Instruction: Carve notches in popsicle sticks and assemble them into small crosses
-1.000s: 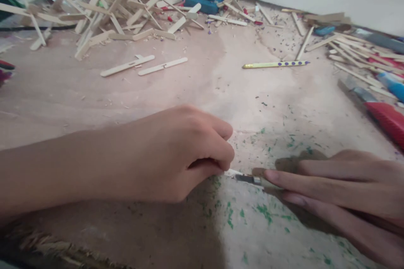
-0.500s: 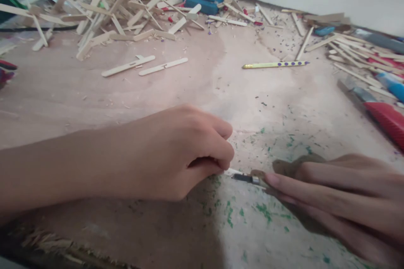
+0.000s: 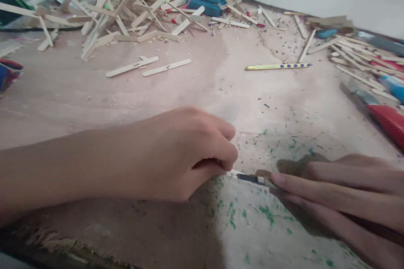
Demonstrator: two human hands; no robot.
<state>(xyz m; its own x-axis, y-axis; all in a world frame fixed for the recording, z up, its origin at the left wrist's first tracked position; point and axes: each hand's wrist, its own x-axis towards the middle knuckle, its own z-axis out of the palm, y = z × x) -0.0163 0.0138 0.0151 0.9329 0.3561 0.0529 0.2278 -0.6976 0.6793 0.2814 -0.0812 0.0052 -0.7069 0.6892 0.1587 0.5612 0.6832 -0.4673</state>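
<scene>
One blade (image 3: 251,178) between left hand (image 3: 186,155), right hand (image 3: 341,195).

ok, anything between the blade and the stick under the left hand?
Nothing visible. The blade in the right hand reaches the stick tip right beside the fingers of the left hand; only green flecks lie on the board nearby.

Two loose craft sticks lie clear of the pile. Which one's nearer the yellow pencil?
The right-hand stick. It lies between the other stick and the pencil, so it is the closer one.
</scene>
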